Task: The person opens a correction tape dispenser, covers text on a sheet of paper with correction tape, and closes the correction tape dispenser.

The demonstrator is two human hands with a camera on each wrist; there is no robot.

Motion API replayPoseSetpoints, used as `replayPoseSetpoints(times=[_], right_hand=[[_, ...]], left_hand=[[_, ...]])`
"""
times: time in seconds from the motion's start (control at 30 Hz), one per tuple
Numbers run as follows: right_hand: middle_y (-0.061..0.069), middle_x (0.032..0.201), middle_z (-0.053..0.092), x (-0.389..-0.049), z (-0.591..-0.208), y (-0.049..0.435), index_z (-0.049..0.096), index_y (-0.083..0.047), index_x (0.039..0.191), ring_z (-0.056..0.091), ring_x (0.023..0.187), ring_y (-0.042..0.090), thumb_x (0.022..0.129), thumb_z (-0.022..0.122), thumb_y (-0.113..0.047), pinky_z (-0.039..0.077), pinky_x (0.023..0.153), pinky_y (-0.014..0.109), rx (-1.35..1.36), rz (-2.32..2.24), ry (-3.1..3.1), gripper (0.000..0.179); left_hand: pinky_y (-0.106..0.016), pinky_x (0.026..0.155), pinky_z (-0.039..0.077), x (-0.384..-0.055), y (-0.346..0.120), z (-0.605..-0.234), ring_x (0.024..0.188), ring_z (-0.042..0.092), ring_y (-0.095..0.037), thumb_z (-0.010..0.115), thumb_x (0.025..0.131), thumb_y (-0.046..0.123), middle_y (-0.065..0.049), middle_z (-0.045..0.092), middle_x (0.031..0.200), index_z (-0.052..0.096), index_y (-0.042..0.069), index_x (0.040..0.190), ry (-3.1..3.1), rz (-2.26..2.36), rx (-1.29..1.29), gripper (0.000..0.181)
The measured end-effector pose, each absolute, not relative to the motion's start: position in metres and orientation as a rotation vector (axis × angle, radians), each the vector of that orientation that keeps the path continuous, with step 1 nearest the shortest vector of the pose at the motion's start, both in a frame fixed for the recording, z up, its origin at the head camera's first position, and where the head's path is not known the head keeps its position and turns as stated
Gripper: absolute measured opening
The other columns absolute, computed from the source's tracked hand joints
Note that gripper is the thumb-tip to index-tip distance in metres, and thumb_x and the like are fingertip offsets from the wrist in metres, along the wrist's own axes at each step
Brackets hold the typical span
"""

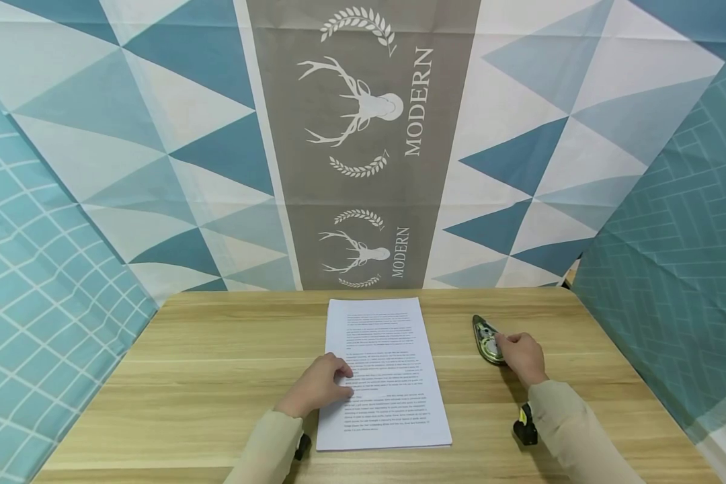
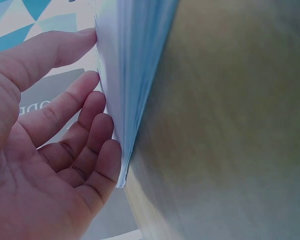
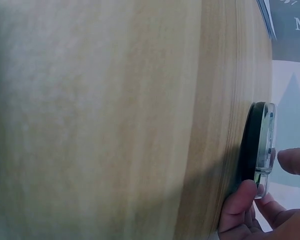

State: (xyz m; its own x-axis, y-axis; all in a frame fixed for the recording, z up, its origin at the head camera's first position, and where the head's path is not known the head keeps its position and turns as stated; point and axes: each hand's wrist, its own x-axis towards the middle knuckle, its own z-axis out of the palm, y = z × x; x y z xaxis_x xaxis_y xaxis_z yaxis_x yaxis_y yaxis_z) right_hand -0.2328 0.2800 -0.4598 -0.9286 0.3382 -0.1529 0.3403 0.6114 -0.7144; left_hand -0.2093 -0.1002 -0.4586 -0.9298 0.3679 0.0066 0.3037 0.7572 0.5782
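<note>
A stack of printed paper point(image 1: 381, 349) lies on the wooden table, its text facing up. My left hand point(image 1: 319, 386) is over the stack's left edge, fingers loosely bent and thumb apart from them. In the left wrist view the fingertips point(image 2: 110, 150) rest against the sheet. To the right of the stack lies a correction tape point(image 1: 486, 339) with a clear cover and a dark rim. My right hand point(image 1: 523, 356) holds its near right side; in the right wrist view bent fingers point(image 3: 242, 197) are at the tape's end and the thumb point(image 3: 292, 160) is close by its clear cover.
The wooden table point(image 1: 218, 376) reaches back to a patterned cloth wall point(image 1: 363, 134) with deer prints. Tiled-pattern cloths hang on the left point(image 1: 24, 269) and right point(image 1: 671, 269). A small black device point(image 1: 525, 425) is strapped at the right wrist.
</note>
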Motion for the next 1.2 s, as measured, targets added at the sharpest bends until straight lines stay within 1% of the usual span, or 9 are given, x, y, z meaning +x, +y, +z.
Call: replayPoseSetpoints(times=[0.23,0.4,0.57,0.7,0.77,0.87,0.97,1.07,1.2], right_hand=[[0.032,0.116,0.050,-0.232,-0.459,0.281,0.042,0.013,0.126,0.056,0.086,0.030,0.095,0.041,-0.035,0.047,0.062,0.031,0.622,-1.300,2.769,0.057],[0.030,0.118,0.048,-0.231,-0.459,0.282,0.039,0.012,0.129,0.055,0.088,0.030,0.094,0.038,-0.038,0.047,0.063,0.031,0.662,-1.340,2.739,0.060],[0.030,0.123,0.043,-0.229,-0.456,0.280,0.037,0.011,0.131,0.051,0.102,0.036,0.094,0.037,-0.039,0.047,0.074,0.039,0.686,-1.380,2.725,0.062],[0.031,0.127,0.038,-0.227,-0.447,0.273,0.038,0.008,0.132,0.043,0.110,0.041,0.095,0.037,-0.041,0.042,0.084,0.048,0.665,-1.391,2.753,0.062],[0.030,0.126,0.039,-0.226,-0.442,0.267,0.039,0.006,0.131,0.044,0.108,0.040,0.095,0.036,-0.042,0.042,0.082,0.047,0.635,-1.390,2.776,0.060],[0.027,0.120,0.044,-0.226,-0.434,0.256,0.042,0.004,0.130,0.049,0.099,0.036,0.095,0.037,-0.042,0.043,0.073,0.042,0.561,-1.378,2.819,0.058],[0.025,0.117,0.045,-0.227,-0.427,0.242,0.046,0.003,0.128,0.049,0.095,0.033,0.096,0.039,-0.038,0.041,0.069,0.037,0.468,-1.376,2.857,0.053],[0.022,0.116,0.048,-0.229,-0.421,0.227,0.051,0.002,0.123,0.049,0.094,0.030,0.095,0.043,-0.035,0.040,0.069,0.035,0.395,-1.386,2.897,0.047],[0.017,0.107,0.055,-0.234,-0.419,0.208,0.057,-0.002,0.118,0.051,0.087,0.025,0.094,0.045,-0.030,0.039,0.066,0.031,0.305,-1.370,2.962,0.039]], left_hand=[[-0.030,0.072,0.041,-0.209,-0.100,-0.459,0.077,0.045,-0.015,0.076,0.071,0.012,-0.003,0.053,0.083,0.065,0.003,0.086,2.843,0.905,0.535,0.021],[-0.030,0.072,0.041,-0.209,-0.100,-0.458,0.077,0.045,-0.015,0.076,0.071,0.013,-0.003,0.054,0.084,0.066,0.004,0.087,2.843,0.897,0.530,0.020],[-0.031,0.073,0.042,-0.209,-0.100,-0.456,0.078,0.047,-0.015,0.075,0.071,0.012,-0.004,0.055,0.085,0.066,0.003,0.087,2.836,0.918,0.519,0.020],[-0.035,0.075,0.045,-0.210,-0.101,-0.452,0.079,0.051,-0.016,0.072,0.074,0.014,-0.005,0.057,0.086,0.065,0.003,0.087,2.832,0.948,0.497,0.018],[-0.035,0.075,0.046,-0.210,-0.101,-0.451,0.079,0.052,-0.017,0.071,0.076,0.015,-0.006,0.058,0.087,0.065,0.004,0.088,2.845,0.962,0.487,0.017],[-0.034,0.072,0.046,-0.213,-0.102,-0.448,0.078,0.053,-0.017,0.069,0.079,0.018,-0.006,0.059,0.088,0.066,0.005,0.089,2.887,0.970,0.476,0.017],[-0.032,0.070,0.045,-0.218,-0.101,-0.444,0.078,0.053,-0.017,0.067,0.080,0.019,-0.006,0.060,0.088,0.067,0.006,0.090,2.943,0.976,0.458,0.017],[-0.034,0.073,0.046,-0.224,-0.099,-0.439,0.080,0.055,-0.018,0.067,0.081,0.020,-0.007,0.061,0.089,0.066,0.006,0.091,3.008,0.964,0.440,0.018],[-0.038,0.078,0.047,-0.229,-0.095,-0.432,0.086,0.057,-0.021,0.066,0.083,0.022,-0.010,0.063,0.094,0.067,0.004,0.095,3.096,0.929,0.391,0.022]])
